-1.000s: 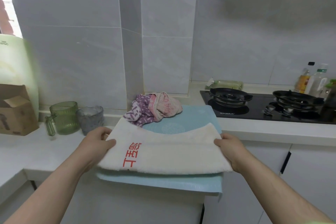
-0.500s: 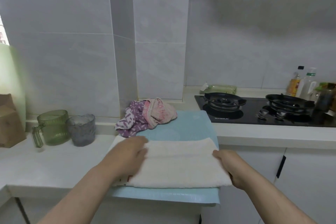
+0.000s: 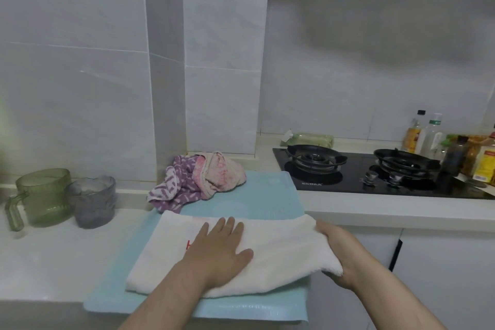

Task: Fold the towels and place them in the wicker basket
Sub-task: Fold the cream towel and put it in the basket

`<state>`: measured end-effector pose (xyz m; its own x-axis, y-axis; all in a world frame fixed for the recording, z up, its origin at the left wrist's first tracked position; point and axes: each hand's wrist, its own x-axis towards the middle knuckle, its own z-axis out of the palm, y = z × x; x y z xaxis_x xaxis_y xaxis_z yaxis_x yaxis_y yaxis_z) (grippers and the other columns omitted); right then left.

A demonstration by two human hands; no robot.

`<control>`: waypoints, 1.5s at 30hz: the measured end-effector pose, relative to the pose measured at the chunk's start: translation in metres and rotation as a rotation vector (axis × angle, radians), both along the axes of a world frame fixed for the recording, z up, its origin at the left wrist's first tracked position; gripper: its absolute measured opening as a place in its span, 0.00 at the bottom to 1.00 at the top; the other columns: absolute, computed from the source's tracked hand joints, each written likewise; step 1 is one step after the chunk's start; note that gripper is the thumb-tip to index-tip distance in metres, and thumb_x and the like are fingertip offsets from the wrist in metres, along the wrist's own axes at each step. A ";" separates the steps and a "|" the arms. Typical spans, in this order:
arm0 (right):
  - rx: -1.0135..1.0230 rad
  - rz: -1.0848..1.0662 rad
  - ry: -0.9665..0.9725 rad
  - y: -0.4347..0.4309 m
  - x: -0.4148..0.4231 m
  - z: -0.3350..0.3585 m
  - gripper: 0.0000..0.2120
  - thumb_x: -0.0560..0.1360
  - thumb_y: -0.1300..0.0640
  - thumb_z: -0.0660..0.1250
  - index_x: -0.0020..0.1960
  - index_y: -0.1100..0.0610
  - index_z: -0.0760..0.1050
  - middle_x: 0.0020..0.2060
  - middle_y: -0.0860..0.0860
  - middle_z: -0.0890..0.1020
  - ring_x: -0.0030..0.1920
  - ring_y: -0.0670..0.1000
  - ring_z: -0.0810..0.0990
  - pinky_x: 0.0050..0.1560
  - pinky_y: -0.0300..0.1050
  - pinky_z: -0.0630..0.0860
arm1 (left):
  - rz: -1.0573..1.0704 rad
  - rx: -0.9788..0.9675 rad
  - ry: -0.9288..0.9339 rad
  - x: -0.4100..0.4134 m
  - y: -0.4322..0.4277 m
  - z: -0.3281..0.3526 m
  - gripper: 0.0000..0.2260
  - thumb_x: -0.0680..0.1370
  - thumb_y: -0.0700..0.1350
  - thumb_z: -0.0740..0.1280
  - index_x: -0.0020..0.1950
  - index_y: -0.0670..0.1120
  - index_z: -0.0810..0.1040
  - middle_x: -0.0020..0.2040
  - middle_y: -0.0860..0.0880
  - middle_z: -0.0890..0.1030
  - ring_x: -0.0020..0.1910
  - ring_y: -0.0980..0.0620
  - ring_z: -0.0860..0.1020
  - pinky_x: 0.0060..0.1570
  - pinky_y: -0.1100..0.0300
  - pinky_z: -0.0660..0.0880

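Towel (image 3: 281,257) on the mat (image 3: 267,195) — my left hand (image 3: 222,249) presses it flat, my right hand (image 3: 337,252) grips its end; an uneven pull could skew the layers

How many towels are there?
3: a white terry towel on the blue mat; a crumpled purple patterned towel and a pink towel bunched together behind it. Others may hide in that heap.

Pale tiled kitchen.
Grey-white tiled walls (image 3: 375,67) rose beyond the fingers (image 3: 226,228); white cabinets (image 3: 450,276) stood to their right, under a white countertop (image 3: 401,215).
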<state>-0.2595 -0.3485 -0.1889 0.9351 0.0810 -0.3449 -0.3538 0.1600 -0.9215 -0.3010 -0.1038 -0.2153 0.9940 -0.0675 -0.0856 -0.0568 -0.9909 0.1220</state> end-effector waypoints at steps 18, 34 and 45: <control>0.238 0.018 0.003 0.008 -0.002 0.019 0.11 0.77 0.60 0.62 0.56 0.64 0.76 0.41 0.60 0.84 0.43 0.61 0.80 0.47 0.51 0.75 | 0.013 -0.025 0.013 0.002 -0.007 0.001 0.31 0.80 0.64 0.44 0.80 0.53 0.42 0.80 0.50 0.41 0.79 0.52 0.39 0.76 0.45 0.39; 0.179 0.186 -0.131 0.082 -0.020 0.082 0.13 0.77 0.62 0.64 0.58 0.69 0.74 0.48 0.61 0.76 0.46 0.59 0.77 0.50 0.52 0.74 | 0.236 -0.336 -0.212 -0.043 0.094 0.022 0.25 0.82 0.60 0.49 0.79 0.55 0.58 0.79 0.55 0.58 0.78 0.54 0.55 0.77 0.53 0.48; -0.046 0.279 -0.167 0.184 -0.031 0.070 0.02 0.77 0.63 0.65 0.48 0.62 0.74 0.32 0.54 0.70 0.30 0.50 0.71 0.33 0.43 0.67 | 0.283 -0.619 -0.237 -0.055 0.144 -0.005 0.17 0.83 0.51 0.57 0.72 0.57 0.71 0.73 0.57 0.70 0.71 0.54 0.68 0.71 0.56 0.63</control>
<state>-0.2900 -0.1647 -0.1189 0.9230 0.3301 -0.1977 -0.2213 0.0352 -0.9746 -0.3559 0.0399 -0.2206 0.9677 0.2290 0.1051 0.0974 -0.7246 0.6823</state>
